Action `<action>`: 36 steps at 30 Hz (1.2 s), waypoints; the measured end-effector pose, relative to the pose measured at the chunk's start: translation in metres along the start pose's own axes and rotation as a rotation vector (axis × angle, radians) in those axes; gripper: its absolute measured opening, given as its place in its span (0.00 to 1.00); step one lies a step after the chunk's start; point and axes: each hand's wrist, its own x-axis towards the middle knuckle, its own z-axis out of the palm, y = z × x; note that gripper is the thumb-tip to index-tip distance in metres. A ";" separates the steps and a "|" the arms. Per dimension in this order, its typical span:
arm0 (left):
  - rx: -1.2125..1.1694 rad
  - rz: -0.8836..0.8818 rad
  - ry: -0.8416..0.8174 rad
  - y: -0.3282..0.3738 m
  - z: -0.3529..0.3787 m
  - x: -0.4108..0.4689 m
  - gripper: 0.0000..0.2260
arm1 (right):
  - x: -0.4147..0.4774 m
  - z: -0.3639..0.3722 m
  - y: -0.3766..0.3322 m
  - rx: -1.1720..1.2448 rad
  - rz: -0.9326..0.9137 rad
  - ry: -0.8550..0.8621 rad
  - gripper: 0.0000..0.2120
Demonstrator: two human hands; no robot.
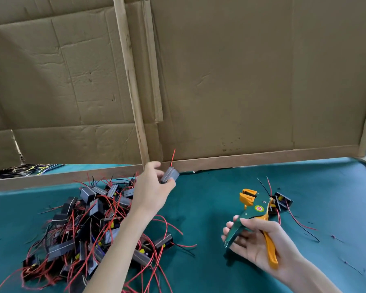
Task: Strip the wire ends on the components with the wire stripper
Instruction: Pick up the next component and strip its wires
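Left grip [154, 187] pinches a component [170, 175], wire upward; right grip [256, 240] curls round the wire stripper [251, 212]. Below the left, a large pile [89, 225] likely awaits; few pieces [282, 199] past the right seem done.

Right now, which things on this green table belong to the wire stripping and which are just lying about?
For the job: green and orange wire stripper in the right hand; grey block component with red wire in the left hand; pile of grey wired components.
Lying about: brown cardboard wall; loose wire tangle beyond it.
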 end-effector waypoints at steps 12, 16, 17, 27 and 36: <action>0.448 0.300 -0.482 -0.021 0.032 -0.035 0.15 | -0.004 0.005 0.001 -0.044 -0.042 -0.009 0.11; 0.389 0.268 -0.477 -0.023 0.036 -0.035 0.15 | -0.004 0.004 0.001 -0.064 -0.047 -0.003 0.10; 0.368 0.258 -0.453 -0.021 0.036 -0.036 0.16 | -0.003 0.004 0.001 -0.068 -0.048 -0.002 0.10; 0.396 0.274 -0.333 -0.018 0.061 -0.046 0.21 | -0.003 0.004 0.006 -0.162 0.012 -0.081 0.12; -0.294 0.024 -0.257 0.006 0.076 -0.041 0.04 | -0.005 0.012 0.011 -0.232 0.056 -0.131 0.17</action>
